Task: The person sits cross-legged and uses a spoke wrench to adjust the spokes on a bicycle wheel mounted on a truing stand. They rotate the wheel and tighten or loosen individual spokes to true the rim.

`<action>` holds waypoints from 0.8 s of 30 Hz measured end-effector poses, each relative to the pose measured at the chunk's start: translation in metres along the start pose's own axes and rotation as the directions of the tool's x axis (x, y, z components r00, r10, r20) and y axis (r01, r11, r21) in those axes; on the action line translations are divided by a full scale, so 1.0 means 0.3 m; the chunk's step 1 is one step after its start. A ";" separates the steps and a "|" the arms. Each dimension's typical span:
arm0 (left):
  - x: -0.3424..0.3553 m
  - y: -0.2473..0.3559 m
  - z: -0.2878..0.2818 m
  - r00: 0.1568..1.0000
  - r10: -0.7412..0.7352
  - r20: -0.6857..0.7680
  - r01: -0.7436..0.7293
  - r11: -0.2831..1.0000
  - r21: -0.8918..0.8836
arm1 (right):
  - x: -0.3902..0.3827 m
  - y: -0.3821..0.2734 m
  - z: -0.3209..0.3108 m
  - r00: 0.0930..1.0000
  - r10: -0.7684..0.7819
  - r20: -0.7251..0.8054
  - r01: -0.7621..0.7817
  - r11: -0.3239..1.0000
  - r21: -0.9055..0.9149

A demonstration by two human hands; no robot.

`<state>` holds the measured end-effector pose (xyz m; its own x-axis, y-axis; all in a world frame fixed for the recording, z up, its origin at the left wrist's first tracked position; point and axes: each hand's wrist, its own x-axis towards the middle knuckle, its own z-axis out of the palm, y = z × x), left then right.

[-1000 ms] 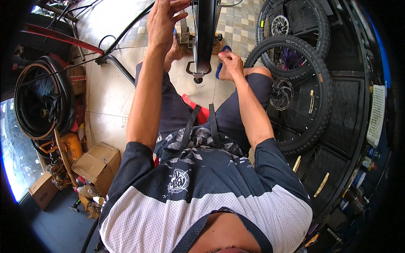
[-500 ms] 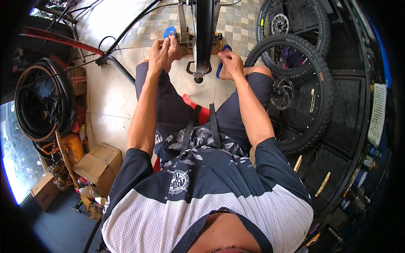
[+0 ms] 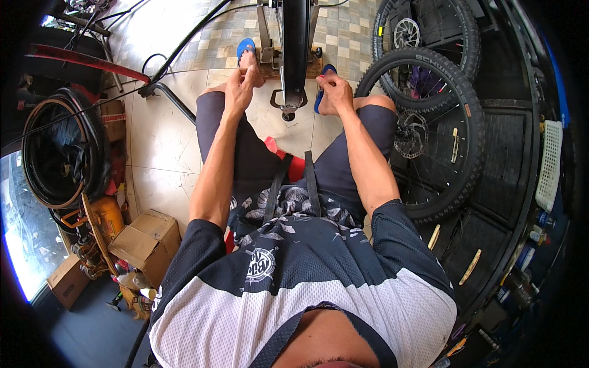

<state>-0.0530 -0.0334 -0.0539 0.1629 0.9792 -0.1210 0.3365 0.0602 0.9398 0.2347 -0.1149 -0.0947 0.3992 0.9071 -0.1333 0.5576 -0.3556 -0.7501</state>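
Note:
My left hand [image 3: 238, 92] is closed, with its fingertips pinched together over my left foot and blue sandal [image 3: 246, 46]. My right hand [image 3: 337, 95] is closed in a pinch too, above my right foot; a tiny red spot shows at its fingertips. Whatever either pinch holds is too small to make out. Between the hands stands a black, narrow rim-like piece [image 3: 294, 52], seen edge-on, in a metal stand [image 3: 264, 27] on a wooden base [image 3: 268, 66]. A metal bracket [image 3: 288, 105] sits at the near end. Neither hand touches the stand.
Two knobby-tyred bicycle wheels [image 3: 464, 175] with disc rotors lie at the right on dark panels. More tyres [image 3: 37, 184] hang at the left above a cardboard box [image 3: 141, 239]. A black tubular leg [image 3: 178, 101] and a red bar [image 3: 92, 60] reach in from the upper left.
My left hand has moved a little nearer to me and slightly to the right, its fingertips still together. My right hand has hardly moved.

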 end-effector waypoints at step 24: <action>-0.006 -0.049 0.029 0.999 -0.030 0.032 0.030 0.999 -0.017 | -0.001 -0.011 -0.003 0.999 0.035 0.019 -0.035 0.999 0.010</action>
<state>-0.0501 -0.0378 -0.0702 0.1820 0.9703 -0.1591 0.3253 0.0933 0.9410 0.2335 -0.1142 -0.0916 0.4045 0.8983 -0.1717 0.5362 -0.3851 -0.7512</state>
